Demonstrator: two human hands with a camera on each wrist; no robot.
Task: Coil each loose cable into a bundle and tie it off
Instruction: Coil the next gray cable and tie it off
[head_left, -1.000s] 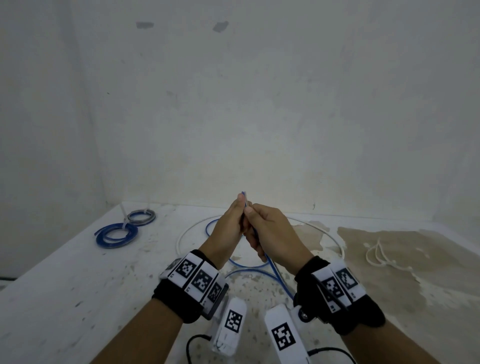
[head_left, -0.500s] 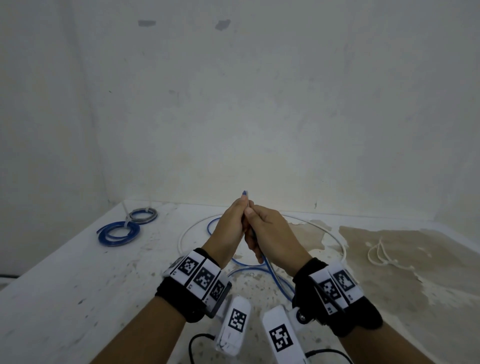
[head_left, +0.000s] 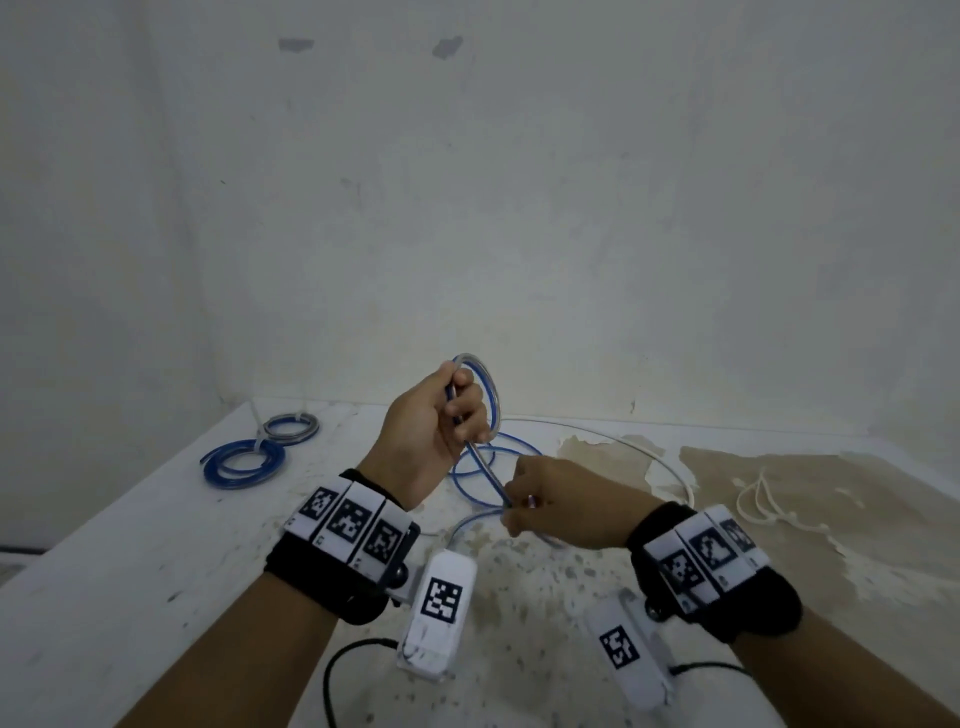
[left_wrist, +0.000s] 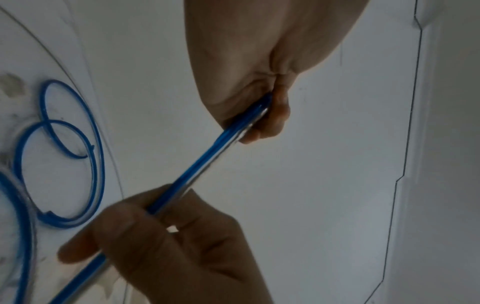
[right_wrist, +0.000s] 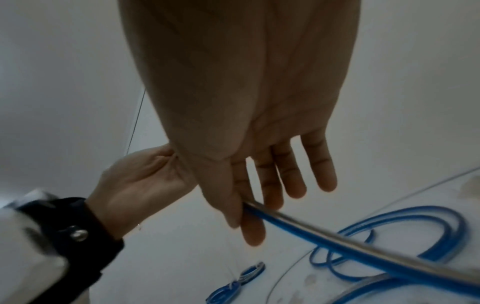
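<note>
Between the fingers of both hands runs a thin blue-and-clear plastic cable, stretched diagonally. A second ago the hands pinched it together; now the left hand grips it higher, with a small loop above its fingers, and the right hand pinches it lower, apart. Its rest lies coiled on the white table.

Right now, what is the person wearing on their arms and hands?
Both hands, left hand and right hand, are bare, forearms sleeveless. Each wrist carries a black wristband topped with white tiles printed with black square codes, plus a white tagged camera unit trailing a black cord.
</note>
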